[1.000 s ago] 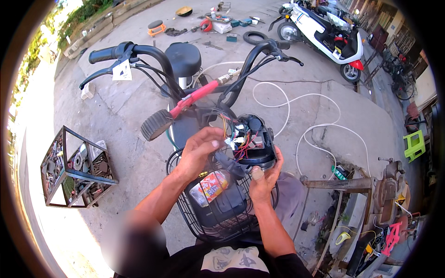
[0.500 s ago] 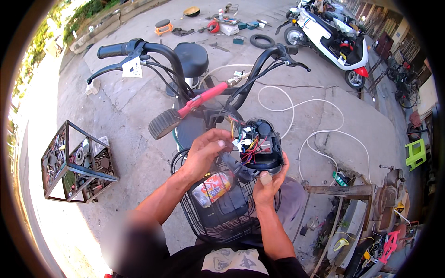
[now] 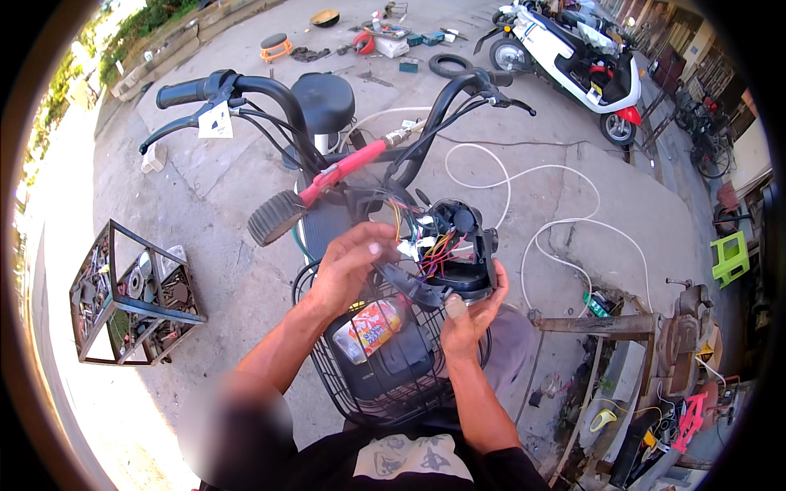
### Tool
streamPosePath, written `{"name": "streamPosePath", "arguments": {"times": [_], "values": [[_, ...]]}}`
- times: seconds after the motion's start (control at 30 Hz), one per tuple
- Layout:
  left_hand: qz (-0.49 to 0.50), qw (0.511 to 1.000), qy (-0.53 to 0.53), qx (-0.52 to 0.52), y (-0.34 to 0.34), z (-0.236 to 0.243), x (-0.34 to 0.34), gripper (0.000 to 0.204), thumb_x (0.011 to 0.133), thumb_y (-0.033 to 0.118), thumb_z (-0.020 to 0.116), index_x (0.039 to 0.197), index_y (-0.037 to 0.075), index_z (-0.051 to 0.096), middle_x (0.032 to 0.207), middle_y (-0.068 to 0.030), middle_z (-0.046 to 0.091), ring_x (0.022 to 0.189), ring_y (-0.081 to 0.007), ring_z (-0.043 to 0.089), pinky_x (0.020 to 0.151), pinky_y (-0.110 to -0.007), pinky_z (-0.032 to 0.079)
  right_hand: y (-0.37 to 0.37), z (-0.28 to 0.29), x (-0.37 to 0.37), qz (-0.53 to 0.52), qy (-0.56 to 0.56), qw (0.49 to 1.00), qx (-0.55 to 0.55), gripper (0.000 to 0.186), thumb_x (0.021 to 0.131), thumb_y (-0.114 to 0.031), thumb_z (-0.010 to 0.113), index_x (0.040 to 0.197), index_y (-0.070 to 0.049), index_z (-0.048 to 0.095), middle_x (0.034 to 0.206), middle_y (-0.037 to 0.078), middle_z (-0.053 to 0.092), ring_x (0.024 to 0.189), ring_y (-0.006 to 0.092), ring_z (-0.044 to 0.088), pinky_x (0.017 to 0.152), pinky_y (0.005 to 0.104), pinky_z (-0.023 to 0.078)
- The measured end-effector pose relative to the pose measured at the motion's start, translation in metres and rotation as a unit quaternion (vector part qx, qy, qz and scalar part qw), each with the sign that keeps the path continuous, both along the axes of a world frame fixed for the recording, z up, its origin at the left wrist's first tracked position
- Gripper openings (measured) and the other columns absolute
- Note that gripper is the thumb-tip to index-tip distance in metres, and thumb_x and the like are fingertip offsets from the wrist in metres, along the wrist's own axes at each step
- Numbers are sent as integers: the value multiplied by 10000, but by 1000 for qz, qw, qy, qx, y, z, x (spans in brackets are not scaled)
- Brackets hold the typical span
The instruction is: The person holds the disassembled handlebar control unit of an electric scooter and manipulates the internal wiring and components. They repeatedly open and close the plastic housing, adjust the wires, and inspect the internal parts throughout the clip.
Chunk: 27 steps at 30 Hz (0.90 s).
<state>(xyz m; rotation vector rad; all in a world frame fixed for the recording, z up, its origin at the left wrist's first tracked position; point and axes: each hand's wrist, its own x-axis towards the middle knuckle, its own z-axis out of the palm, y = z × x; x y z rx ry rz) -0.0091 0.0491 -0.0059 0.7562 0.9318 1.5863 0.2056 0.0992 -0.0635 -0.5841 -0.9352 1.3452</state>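
Grey ground (image 3: 237, 204) bears a white hose (image 3: 573, 219) and tyre (image 3: 434, 65).

Lettering on orange-and-white package (image 3: 370, 331), dark print on white tag (image 3: 215, 121)

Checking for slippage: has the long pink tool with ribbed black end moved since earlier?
No, the pink tool hasn't shifted relative to the curved black tubular handlebar.

Over a bicycle-style black wire basket (image 3: 372, 422), a person's right hand (image 3: 468, 329) holds an open black housing (image 3: 468, 277) spilling coloured wires (image 3: 440, 255); the left hand (image 3: 344, 266) is beside them. Black handlebars (image 3: 286, 94) rise beyond; a white scooter (image 3: 565, 65) stands farther back.
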Motion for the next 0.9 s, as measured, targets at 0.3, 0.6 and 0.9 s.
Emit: {"name": "streamPosePath", "arguments": {"times": [0.3, 0.6, 0.9], "values": [[0, 1000, -14, 0, -2, 3, 0, 464, 988, 282, 686, 1343, -16, 677, 1167, -87, 727, 1091, -199, 661, 1029, -364, 499, -3, 7, 2, 12, -2, 1000, 7, 1059, 744, -49, 844, 1646, -42, 288, 1533, 127, 494, 1400, 250, 542, 1221, 411, 432], [-5, 1000, -14, 13, 0, -1, -1, 488, 970, 304, 700, 1338, -16, 686, 1168, -92, 733, 1096, -208, 664, 1035, -360, 494, -3, 6, 2, -11, -13, 1000, 8, 1067, 727, 5, 842, 1639, -54, 291, 1539, 125, 487, 1415, 248, 537, 1219, 421, 445], [-6, 1000, -23, 21, -1, -3, -4, 497, 949, 292, 693, 1344, -11, 685, 1193, -110, 750, 1113, -215, 664, 1049, -364, 494, -5, 7, -2, -19, -28, 999, 35, 1099, 773, -92, 932, 1654, -50, 276, 1530, 121, 500, 1397, 239, 550, 1197, 410, 465]]}}
